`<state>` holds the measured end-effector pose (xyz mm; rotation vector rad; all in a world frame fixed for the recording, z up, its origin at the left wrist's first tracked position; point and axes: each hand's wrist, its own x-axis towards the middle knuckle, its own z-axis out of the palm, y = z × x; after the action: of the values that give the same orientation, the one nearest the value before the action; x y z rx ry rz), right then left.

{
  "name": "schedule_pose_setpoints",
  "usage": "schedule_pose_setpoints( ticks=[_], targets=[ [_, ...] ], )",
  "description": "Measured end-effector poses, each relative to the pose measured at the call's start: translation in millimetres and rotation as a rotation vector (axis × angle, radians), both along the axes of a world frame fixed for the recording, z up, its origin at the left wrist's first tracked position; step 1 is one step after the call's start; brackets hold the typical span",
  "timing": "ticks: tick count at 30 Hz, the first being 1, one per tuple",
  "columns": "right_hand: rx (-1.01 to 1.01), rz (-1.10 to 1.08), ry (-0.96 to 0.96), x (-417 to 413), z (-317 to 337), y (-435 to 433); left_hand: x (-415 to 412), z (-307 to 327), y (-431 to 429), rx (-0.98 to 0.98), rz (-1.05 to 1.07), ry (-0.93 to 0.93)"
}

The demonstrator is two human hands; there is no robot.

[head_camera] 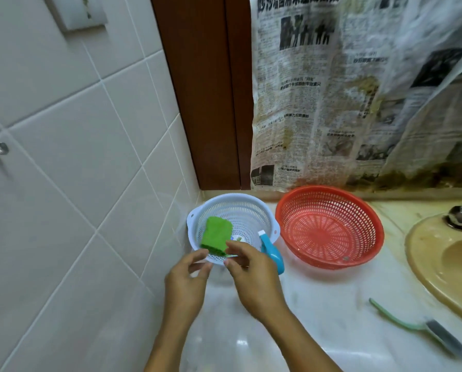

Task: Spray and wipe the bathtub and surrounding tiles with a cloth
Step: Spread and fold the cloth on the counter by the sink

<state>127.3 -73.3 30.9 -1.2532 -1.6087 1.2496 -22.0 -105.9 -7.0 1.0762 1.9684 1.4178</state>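
1. Green cloth [216, 235] lies in the white basket [232, 197]; blue spray bottle [272, 253] leans over its rim.
2. Left hand [187, 277] and right hand [254, 272] are at the near rim, loosely curled and gripping nothing.
3. Best approach: pinch the cloth with one hand and take the bottle with the other, so the light basket doesn't tip.

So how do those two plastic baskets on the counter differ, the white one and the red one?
The white basket is smaller and deeper, with little side handles. The red basket is wider and shallower, with no handles showing. The white basket holds a green cloth and part of a blue spray bottle, while the red basket looks nearly empty. Both are round, perforated plastic, side by side on the counter.
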Motion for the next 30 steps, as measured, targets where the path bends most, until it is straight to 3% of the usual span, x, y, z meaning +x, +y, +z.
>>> schedule_pose_setpoints(
  ticks=[9, 14, 22, 30],
  targets=[
    [-0.058, -0.111, -0.136, 139, -37, -81, 68, -29, -108, -0.138, 0.003, -0.111],
    [-0.030, -0.162, -0.149, 177, -37, -92, 98, -33, -133, -0.146, -0.024, -0.128],
    [0.005, -0.185, -0.157, 161, -27, -70, 94, -44, -121, -0.179, -0.127, -0.138],
    [0.019, -0.052, -0.167, 95, -35, -8, 74, -56, -61, -0.180, -0.265, -0.180]
  ],
)
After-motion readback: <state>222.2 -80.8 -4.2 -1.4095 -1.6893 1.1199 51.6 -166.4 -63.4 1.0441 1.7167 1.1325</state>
